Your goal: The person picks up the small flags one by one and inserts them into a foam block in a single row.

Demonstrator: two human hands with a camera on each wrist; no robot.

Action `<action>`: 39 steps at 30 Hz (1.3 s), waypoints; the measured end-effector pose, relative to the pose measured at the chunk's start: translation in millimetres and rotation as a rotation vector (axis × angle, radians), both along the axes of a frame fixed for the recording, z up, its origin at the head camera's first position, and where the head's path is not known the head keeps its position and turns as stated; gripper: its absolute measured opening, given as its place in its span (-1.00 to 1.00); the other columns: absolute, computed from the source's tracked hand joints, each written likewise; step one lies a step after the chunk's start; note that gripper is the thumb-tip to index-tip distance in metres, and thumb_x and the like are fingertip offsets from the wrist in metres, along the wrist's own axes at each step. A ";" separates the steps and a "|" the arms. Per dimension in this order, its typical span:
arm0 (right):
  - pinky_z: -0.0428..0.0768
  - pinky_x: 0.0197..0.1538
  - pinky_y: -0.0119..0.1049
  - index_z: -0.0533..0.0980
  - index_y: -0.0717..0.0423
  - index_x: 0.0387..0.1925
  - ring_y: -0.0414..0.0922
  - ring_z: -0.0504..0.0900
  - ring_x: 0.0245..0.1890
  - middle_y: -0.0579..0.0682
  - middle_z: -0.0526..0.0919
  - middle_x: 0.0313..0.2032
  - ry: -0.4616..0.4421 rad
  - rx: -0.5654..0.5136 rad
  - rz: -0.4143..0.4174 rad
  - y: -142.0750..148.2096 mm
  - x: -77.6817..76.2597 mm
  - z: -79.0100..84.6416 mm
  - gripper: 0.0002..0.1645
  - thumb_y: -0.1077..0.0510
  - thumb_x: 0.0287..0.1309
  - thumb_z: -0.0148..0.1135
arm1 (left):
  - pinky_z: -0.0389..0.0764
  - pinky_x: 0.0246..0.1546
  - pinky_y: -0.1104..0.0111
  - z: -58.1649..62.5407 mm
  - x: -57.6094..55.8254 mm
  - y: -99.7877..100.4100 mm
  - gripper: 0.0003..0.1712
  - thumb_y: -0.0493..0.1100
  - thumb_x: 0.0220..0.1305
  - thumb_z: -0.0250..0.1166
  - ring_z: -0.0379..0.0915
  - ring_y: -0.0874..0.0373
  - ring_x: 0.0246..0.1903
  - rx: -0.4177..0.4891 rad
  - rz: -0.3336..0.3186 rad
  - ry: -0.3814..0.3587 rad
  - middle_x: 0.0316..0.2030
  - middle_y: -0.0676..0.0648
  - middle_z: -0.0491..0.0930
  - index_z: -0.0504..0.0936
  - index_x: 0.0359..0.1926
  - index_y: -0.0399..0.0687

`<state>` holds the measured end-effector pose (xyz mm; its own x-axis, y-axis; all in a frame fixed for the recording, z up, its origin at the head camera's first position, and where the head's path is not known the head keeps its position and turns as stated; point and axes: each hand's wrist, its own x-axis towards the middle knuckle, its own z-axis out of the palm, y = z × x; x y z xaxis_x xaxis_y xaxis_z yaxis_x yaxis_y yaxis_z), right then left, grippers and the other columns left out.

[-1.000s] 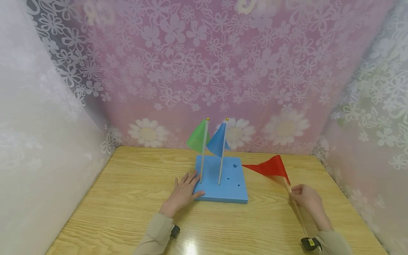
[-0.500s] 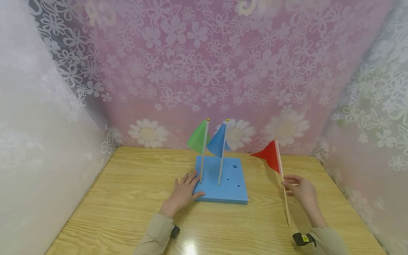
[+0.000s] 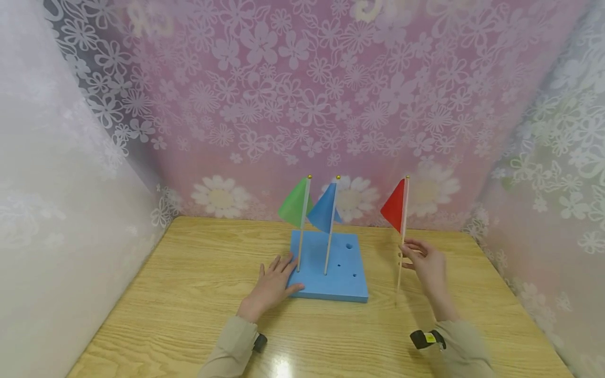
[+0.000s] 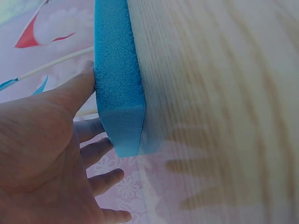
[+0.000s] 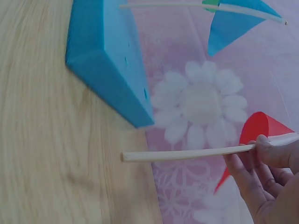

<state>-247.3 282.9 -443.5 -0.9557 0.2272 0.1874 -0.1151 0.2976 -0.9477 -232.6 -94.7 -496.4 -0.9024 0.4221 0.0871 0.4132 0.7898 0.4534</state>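
My right hand [image 3: 427, 262] pinches the wooden stick of a red flag [image 3: 394, 207] between thumb and fingers, just below the cloth. The flag stands nearly upright, to the right of a blue foam block [image 3: 342, 283]; its bare lower end [image 5: 135, 157] points at the table in the right wrist view. My left hand [image 3: 271, 283] rests on the block's left edge with fingers spread and thumb on top. Two flags are upright in the block, a green flag [image 3: 294, 203] and a blue flag [image 3: 322, 209]. Several holes show in the block's right half.
The block lies on a wood-grain table [image 3: 198, 283]. Behind the table hangs a pink floral curtain [image 3: 264, 105], with pale floral cloth [image 3: 557, 173] on the right and a whitish wall [image 3: 94, 210] on the left.
My right hand has moved left and away from me, lifting the red flag from a slanted position to nearly upright. My left hand and the block have stayed put.
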 end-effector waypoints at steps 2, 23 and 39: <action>0.75 -0.29 -0.32 0.52 0.40 0.16 -0.36 0.72 -0.33 -0.30 0.68 -0.30 0.020 -0.029 0.005 -8.8 -4.5 1.8 -0.56 0.21 0.37 0.30 | -0.04 0.31 -0.51 -0.2 -0.1 0.0 -0.17 0.20 0.44 0.20 -0.06 -0.36 0.51 -0.001 0.001 0.002 0.55 -0.21 0.10 0.24 0.54 -0.10; 0.74 -0.22 -0.14 0.58 0.45 0.01 -0.21 0.75 -0.32 -0.20 0.70 -0.28 0.234 -0.203 0.056 -75.8 -27.6 -4.6 -0.68 0.35 0.25 0.36 | -0.04 0.31 -0.51 -0.6 -0.2 0.9 -0.17 0.20 0.45 0.20 -0.07 -0.36 0.51 -0.007 -0.002 0.000 0.55 -0.22 0.10 0.24 0.54 -0.10; 0.75 -0.21 -0.19 0.57 0.41 0.02 -0.10 0.74 -0.27 0.37 0.63 -0.12 0.223 -0.169 0.088 -79.9 -28.6 -17.4 -0.71 0.39 0.28 0.32 | -0.01 0.30 -0.50 -2.7 -1.6 1.2 -0.17 0.22 0.44 0.20 -0.05 -0.36 0.51 -0.028 -0.001 0.018 0.55 -0.21 0.10 0.25 0.54 -0.11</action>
